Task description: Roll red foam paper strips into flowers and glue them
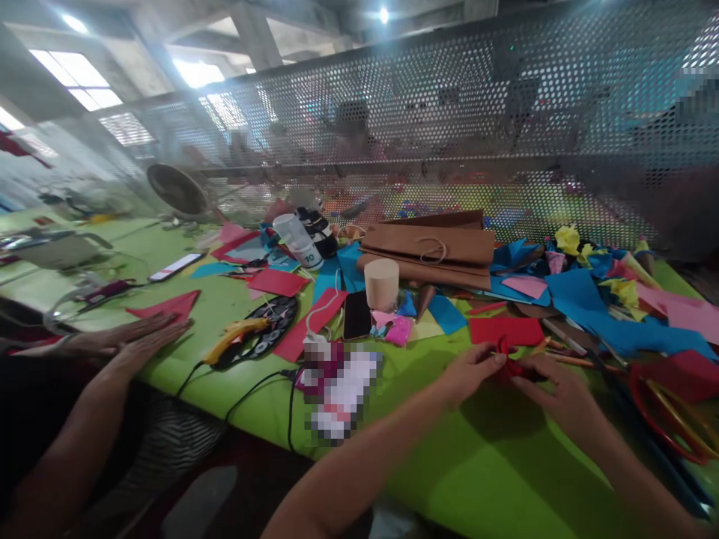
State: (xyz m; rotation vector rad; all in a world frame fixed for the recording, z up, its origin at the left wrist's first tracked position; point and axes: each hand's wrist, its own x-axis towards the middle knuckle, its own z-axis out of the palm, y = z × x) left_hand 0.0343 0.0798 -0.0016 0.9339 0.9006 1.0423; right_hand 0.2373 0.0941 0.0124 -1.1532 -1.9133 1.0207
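Inside the near edge of the surface (432, 468), left hand (469, 373) and right hand (553, 383) pinch the red piece (504, 359); it seems light, soft, best held by edges.

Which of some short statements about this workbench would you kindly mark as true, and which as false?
1. The person's left hand and right hand both hold a small red piece. True.
2. The glue gun is blue. False: the glue gun is yellow.
3. A dark-screened phone lies beside the beige cylinder. True.
4. The desk fan is at the view's right. False: the desk fan is at the left.
5. A co-worker's hand touches a red sheet. True.
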